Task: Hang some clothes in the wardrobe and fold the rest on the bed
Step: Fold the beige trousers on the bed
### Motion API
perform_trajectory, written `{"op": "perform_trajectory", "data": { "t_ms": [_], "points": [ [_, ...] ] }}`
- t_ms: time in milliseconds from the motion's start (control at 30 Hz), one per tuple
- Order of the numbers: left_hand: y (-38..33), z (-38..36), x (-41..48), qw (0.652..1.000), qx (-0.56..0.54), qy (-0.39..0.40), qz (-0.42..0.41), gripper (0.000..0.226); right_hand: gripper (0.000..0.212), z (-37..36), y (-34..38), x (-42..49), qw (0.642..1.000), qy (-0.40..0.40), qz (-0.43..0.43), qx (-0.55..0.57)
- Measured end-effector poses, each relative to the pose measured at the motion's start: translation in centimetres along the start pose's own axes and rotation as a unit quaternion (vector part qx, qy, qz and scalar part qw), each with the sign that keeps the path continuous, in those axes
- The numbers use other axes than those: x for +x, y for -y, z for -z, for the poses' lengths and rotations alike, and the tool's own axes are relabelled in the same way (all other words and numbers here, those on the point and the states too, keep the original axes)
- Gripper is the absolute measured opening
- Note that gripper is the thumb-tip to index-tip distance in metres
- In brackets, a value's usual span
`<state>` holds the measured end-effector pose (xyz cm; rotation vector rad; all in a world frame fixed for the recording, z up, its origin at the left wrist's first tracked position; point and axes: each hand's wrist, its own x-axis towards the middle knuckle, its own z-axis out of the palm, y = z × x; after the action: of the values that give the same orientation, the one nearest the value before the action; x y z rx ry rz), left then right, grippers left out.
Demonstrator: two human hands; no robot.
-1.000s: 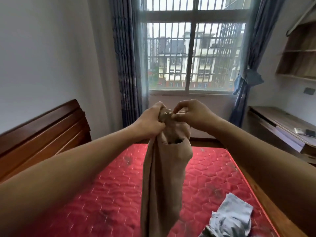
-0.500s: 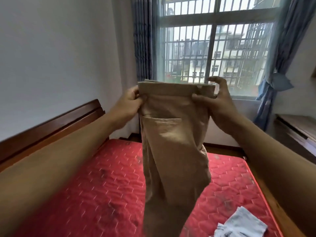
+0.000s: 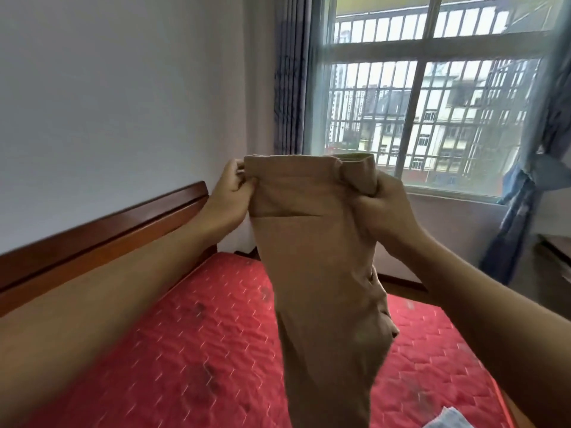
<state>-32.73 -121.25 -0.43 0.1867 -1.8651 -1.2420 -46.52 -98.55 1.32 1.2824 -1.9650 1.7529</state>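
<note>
Above a red mattress [image 3: 197, 350], tan trousers [image 3: 321, 257] hang by the waistband, pinched in the left hand [image 3: 228, 196] and gripped in the right hand [image 3: 383, 208]. Not yet folded or hung; a pale garment [image 3: 448, 420] (barely visible) lies crumpled.

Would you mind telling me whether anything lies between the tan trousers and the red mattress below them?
Nothing visible does. The left hand and right hand grip the tan trousers by the waistband above the red mattress; a pale grey garment lies off to the right, at the bottom edge.
</note>
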Motion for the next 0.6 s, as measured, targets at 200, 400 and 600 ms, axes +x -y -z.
{"op": "perform_trajectory", "data": {
  "t_ms": [200, 400, 600],
  "points": [
    [-8.5, 0.2, 1.8, 0.877, 0.404, 0.206, -0.161, 0.092, 0.014, -1.8, 2.0, 0.0, 0.997, 0.062, 0.041, 0.007],
    [-10.8, -2.0, 3.0, 0.831, 0.401, 0.346, -0.17, 0.012, 0.036, -2.4, -1.2, -2.5, 0.997, 0.056, 0.01, 0.046],
    [-10.5, 0.8, 4.6, 0.869, 0.375, 0.285, -0.153, 0.007, 0.029, -3.5, -13.5, -13.0, 0.973, 0.202, -0.081, -0.081]
  ]
}}
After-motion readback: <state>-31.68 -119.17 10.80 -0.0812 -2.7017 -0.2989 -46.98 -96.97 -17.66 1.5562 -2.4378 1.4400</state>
